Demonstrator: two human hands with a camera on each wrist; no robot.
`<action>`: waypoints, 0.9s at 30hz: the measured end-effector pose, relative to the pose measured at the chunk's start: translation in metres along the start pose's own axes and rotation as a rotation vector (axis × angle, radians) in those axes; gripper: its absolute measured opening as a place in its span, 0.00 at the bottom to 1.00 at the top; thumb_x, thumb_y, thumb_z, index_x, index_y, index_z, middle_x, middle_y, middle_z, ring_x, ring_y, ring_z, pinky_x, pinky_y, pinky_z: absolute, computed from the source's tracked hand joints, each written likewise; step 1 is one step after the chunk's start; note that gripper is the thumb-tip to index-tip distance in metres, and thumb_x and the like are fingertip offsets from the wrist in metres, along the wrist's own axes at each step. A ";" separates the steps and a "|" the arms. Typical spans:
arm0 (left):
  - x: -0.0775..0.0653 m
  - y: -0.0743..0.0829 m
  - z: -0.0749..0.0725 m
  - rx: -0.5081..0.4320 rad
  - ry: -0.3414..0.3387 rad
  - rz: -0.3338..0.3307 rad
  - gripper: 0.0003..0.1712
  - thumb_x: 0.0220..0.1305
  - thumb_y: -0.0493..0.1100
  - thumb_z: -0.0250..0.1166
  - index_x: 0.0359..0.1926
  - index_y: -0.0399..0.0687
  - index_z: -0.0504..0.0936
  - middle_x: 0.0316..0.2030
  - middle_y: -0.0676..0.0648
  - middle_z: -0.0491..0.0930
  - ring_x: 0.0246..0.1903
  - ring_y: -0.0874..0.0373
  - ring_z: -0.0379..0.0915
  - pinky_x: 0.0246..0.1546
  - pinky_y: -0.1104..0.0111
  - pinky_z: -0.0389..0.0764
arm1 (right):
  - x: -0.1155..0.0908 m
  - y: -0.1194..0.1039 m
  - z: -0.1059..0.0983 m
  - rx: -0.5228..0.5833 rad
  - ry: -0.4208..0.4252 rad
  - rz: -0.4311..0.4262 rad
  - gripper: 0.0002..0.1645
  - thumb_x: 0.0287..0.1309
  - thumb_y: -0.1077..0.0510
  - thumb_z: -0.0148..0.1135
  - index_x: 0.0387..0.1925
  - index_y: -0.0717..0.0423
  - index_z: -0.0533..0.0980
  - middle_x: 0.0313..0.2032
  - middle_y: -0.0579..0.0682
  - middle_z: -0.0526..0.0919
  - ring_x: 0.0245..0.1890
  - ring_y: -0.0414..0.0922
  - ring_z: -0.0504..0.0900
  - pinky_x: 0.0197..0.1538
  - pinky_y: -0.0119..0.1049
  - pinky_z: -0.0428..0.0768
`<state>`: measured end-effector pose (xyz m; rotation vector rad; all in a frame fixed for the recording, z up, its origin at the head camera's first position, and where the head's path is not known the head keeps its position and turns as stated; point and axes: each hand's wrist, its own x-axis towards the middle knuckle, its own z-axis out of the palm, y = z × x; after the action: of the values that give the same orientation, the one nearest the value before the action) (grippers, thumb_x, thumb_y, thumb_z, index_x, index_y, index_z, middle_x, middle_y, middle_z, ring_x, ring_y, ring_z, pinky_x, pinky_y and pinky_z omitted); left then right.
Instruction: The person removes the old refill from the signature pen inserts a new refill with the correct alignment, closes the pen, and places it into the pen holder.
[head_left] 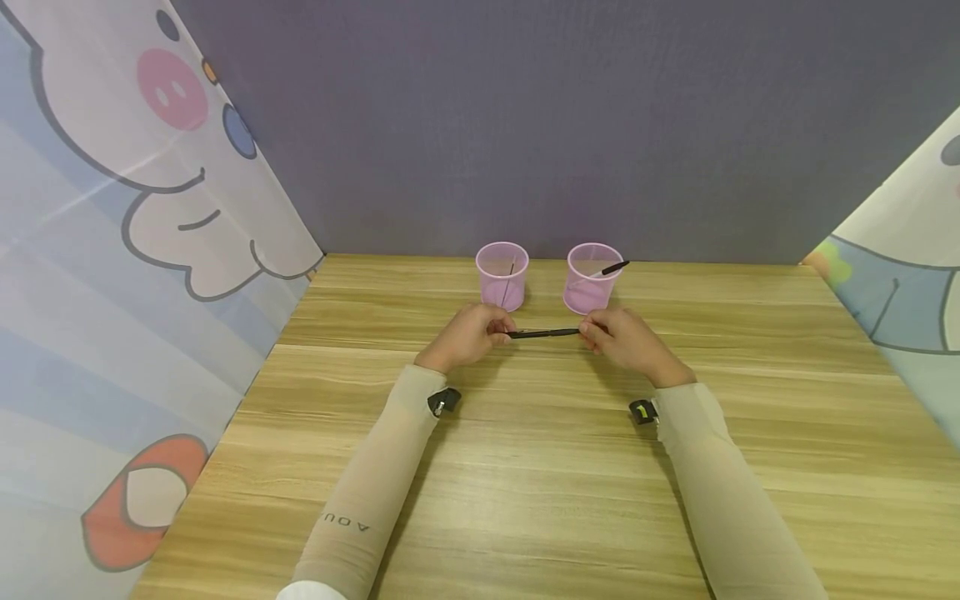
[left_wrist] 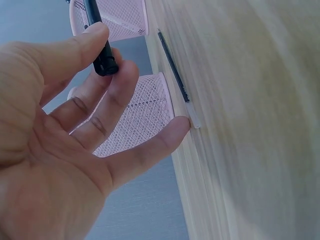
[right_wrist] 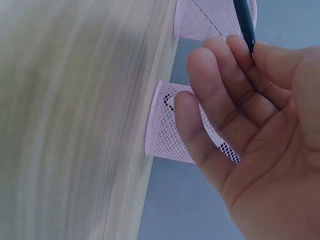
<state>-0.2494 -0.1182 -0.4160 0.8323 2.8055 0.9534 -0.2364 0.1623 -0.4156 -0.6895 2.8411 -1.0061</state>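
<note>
A black pen [head_left: 551,332] is stretched level between the two hands, just above the wooden table [head_left: 547,467]. The left hand [head_left: 471,335] pinches its blunt end between thumb and fingers; the left wrist view shows that end of the barrel [left_wrist: 102,52] close up. At the other end, the right hand [head_left: 628,340] pinches the narrow tip, visible as a dark tapered point [right_wrist: 245,25] in the right wrist view. A thin pen refill [left_wrist: 173,67], dark with a clear end, lies on the table near the left little finger.
Behind the hands stand two pink mesh cups. The left cup [head_left: 491,287] holds a thin dark refill [head_left: 507,282]; a pen with a black end [head_left: 616,267] leans out of the right cup [head_left: 577,293]. A grey panel [head_left: 525,125] rises at the table's back edge.
</note>
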 end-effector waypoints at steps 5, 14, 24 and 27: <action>0.000 0.000 0.000 -0.004 -0.004 -0.003 0.09 0.58 0.37 0.69 0.41 0.42 0.85 0.32 0.50 0.84 0.34 0.60 0.79 0.42 0.67 0.79 | -0.001 -0.001 0.000 0.000 -0.005 0.002 0.17 0.70 0.55 0.50 0.27 0.56 0.77 0.20 0.47 0.77 0.21 0.41 0.73 0.26 0.33 0.71; 0.000 -0.001 0.000 -0.005 0.006 -0.021 0.07 0.58 0.37 0.68 0.39 0.45 0.85 0.32 0.51 0.83 0.35 0.60 0.78 0.43 0.66 0.79 | -0.002 -0.003 -0.002 0.025 -0.016 0.017 0.19 0.71 0.51 0.50 0.28 0.57 0.78 0.20 0.46 0.77 0.21 0.42 0.73 0.25 0.34 0.70; 0.000 -0.003 0.001 -0.018 0.006 -0.035 0.07 0.59 0.37 0.68 0.40 0.46 0.84 0.33 0.51 0.84 0.36 0.60 0.79 0.44 0.66 0.79 | -0.003 -0.004 -0.004 0.081 -0.012 0.039 0.08 0.64 0.55 0.60 0.39 0.55 0.79 0.27 0.52 0.82 0.25 0.42 0.78 0.30 0.34 0.76; 0.000 -0.003 0.001 -0.021 0.007 -0.038 0.07 0.59 0.37 0.68 0.40 0.46 0.85 0.33 0.52 0.84 0.36 0.60 0.78 0.44 0.66 0.79 | -0.004 -0.003 -0.004 0.083 -0.007 0.029 0.07 0.63 0.58 0.60 0.39 0.57 0.79 0.27 0.51 0.82 0.25 0.42 0.78 0.30 0.33 0.77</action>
<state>-0.2505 -0.1194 -0.4185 0.7721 2.8010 0.9808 -0.2325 0.1637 -0.4107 -0.6413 2.7774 -1.1075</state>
